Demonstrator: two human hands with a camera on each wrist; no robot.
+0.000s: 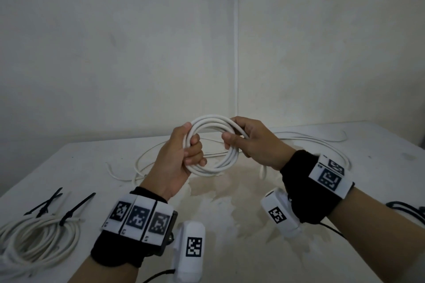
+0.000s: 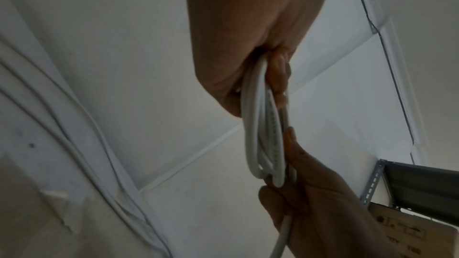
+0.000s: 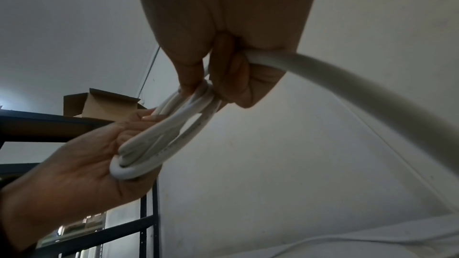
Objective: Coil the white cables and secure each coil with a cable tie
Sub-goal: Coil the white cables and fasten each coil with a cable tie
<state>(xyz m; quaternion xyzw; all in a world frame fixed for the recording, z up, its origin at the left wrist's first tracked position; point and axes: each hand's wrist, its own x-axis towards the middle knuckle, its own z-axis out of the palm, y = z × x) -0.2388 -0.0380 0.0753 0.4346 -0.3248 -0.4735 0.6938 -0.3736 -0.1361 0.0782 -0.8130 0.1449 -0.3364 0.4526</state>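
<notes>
A coil of white cable (image 1: 212,122) hangs in the air above the table (image 1: 230,213), made of several loops. My left hand (image 1: 184,156) grips its left side, fingers curled round the loops (image 2: 258,134). My right hand (image 1: 243,138) grips the right side, thumb over the strands (image 3: 198,101). The loose rest of the same cable (image 3: 372,89) leaves my right hand and trails over the table behind (image 1: 322,142). A finished coil (image 1: 34,241) lies at the near left, bound with a black cable tie (image 1: 76,209). Loose black cable ties (image 1: 46,202) lie beside it.
White walls meet in a corner right behind the table. More loose white cable (image 1: 142,163) lies on the table behind my hands. A dark metal shelf (image 3: 74,125) with a cardboard box (image 3: 99,105) stands off to the side. A black cord (image 1: 409,209) lies at the right edge.
</notes>
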